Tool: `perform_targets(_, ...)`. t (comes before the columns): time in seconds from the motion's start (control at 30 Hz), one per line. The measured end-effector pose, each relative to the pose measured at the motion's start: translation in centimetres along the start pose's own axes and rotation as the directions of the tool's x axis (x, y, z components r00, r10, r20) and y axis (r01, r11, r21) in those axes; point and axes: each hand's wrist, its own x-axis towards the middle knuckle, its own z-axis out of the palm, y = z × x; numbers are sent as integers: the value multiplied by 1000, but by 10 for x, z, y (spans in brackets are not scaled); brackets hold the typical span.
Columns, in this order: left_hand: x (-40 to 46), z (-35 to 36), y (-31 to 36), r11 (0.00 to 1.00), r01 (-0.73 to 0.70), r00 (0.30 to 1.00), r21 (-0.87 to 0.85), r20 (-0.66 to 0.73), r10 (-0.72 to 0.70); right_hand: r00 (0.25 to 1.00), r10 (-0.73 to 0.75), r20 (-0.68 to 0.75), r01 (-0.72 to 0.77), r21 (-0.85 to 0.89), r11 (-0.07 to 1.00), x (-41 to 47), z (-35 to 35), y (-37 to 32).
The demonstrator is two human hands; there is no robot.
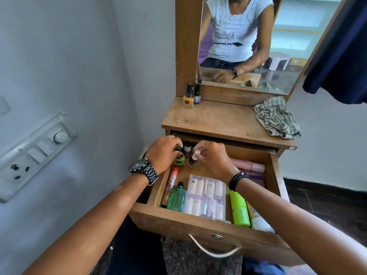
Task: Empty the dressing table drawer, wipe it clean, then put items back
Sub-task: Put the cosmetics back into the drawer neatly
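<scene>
The wooden drawer (198, 221) of the dressing table stands pulled out. At its back left corner my left hand (162, 151) grips the cap of a lime-green nail polish bottle (179, 160). My right hand (214, 157) pinches the pale cap of a dark purple nail polish bottle (192, 161). A brown bottle (187, 148) stands between the hands. Further forward in the drawer lie a red tube (172, 179), a green glass bottle (177, 197), a clear pack of small white bottles (206, 197), a lime-green container (239, 209) and pink items (250, 166).
On the tabletop (218, 120) stand an orange nail polish (188, 99) and a dark one (197, 94) by the mirror (288, 36). A striped cloth (278, 118) lies at the right. A wall with a switch panel (35, 151) is on the left, dark fabric (341, 56) hangs on the right.
</scene>
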Motion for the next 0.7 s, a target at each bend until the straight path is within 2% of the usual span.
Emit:
perform_targets(0.3, 5, 16, -4, 995, -40, 999, 90, 17, 39, 997, -82, -14, 80, -135, 988, 6, 21, 0)
perform_targets(0.47, 4, 18, -2, 993, -46, 999, 107, 13, 45, 995, -93, -36, 89, -107, 990, 5, 22, -2)
perform_targets(0.7, 2, 5, 0, 999, -16, 999, 31, -29, 17, 997, -64, -41, 62, -54, 997, 1, 8, 0)
